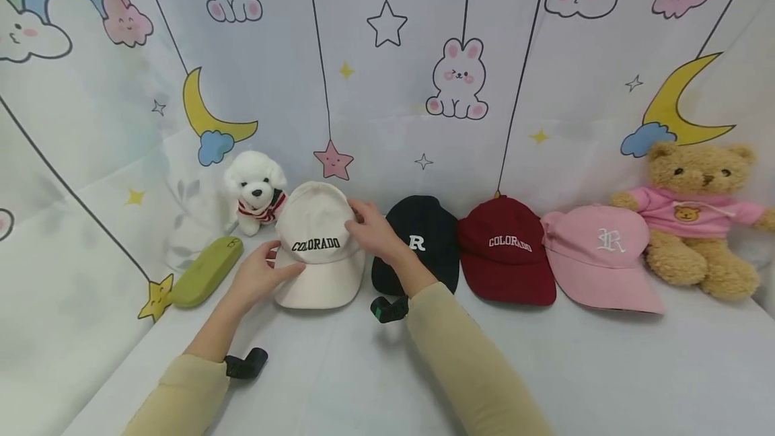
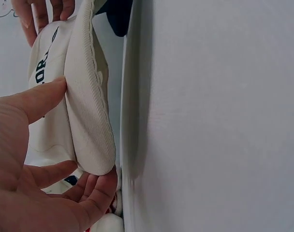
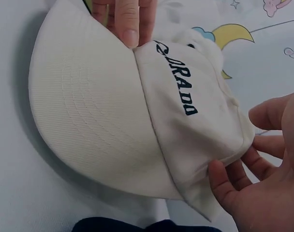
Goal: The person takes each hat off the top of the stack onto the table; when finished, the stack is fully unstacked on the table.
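Note:
A cream baseball cap (image 1: 316, 241) with COLORADO in dark letters stands at the left end of a row of caps, its brim toward me. On its left side, my left hand (image 1: 260, 278) pinches the cap, thumb on the seam above the brim. In the left wrist view, the other fingers of that hand (image 2: 45, 193) go round the brim's side and underneath. At the crown's right side my right hand (image 1: 378, 234) grips the cap. The right wrist view shows its thumb on the crown (image 3: 185, 130) and fingers behind, their tips hidden.
Black (image 1: 424, 227), dark red (image 1: 505, 254) and pink caps (image 1: 596, 241) stand to the right, then a teddy bear (image 1: 696, 221). A white plush dog (image 1: 257, 187) and green case (image 1: 208, 271) are left. Behind hangs a patterned cloth (image 1: 387, 113); the table (image 1: 339, 369) is white.

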`<state>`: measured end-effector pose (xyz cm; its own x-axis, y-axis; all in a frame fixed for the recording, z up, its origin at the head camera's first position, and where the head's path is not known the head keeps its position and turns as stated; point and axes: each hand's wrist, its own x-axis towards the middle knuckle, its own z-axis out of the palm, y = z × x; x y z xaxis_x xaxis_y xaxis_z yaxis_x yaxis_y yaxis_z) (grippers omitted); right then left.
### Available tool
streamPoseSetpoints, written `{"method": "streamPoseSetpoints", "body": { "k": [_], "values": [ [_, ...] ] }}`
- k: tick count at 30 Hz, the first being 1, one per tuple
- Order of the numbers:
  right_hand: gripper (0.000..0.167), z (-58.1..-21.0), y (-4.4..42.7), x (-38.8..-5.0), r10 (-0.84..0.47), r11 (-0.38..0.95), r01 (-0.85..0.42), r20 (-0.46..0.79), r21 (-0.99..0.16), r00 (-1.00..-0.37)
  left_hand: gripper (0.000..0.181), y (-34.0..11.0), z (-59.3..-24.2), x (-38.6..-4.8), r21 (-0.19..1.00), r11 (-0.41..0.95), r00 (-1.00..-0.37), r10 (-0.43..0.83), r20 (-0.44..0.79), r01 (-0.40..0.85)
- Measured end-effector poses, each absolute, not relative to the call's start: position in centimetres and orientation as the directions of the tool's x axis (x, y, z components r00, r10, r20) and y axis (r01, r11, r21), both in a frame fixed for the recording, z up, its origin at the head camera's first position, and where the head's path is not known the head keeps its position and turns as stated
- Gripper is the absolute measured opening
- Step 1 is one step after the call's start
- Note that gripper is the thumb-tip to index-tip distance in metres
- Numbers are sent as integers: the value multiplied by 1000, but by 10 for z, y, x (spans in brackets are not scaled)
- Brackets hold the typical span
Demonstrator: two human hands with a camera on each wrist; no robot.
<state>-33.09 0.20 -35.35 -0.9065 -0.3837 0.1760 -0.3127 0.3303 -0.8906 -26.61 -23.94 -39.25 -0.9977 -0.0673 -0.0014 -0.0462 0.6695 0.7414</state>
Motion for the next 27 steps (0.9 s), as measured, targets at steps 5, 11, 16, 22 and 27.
{"method": "streamPoseSetpoints", "body": {
  "k": [5, 11, 16, 22, 27],
  "values": [
    [55, -353, 5, -337, -380, 355, -307, 163, -883, -910, 89, -236, -394, -274, 740, 670, -997, -81, -7, -60],
    [54, -355, 6, -343, -379, 350, -302, 160, -887, -911, 87, -233, -393, -281, 739, 670, -996, -89, -6, -65],
    [55, -358, 8, -347, -369, 353, -291, 153, -889, -917, 86, -230, -394, -288, 738, 671, -996, -88, -20, -75],
    [58, -363, 10, -352, -371, 367, -291, 148, -884, -917, 86, -227, -398, -295, 737, 669, -995, -88, -55, -100],
    [59, -366, 12, -356, -376, 396, -300, 145, -868, -915, 85, -224, -399, -298, 743, 660, -994, -91, -67, -111]
  ]
}}
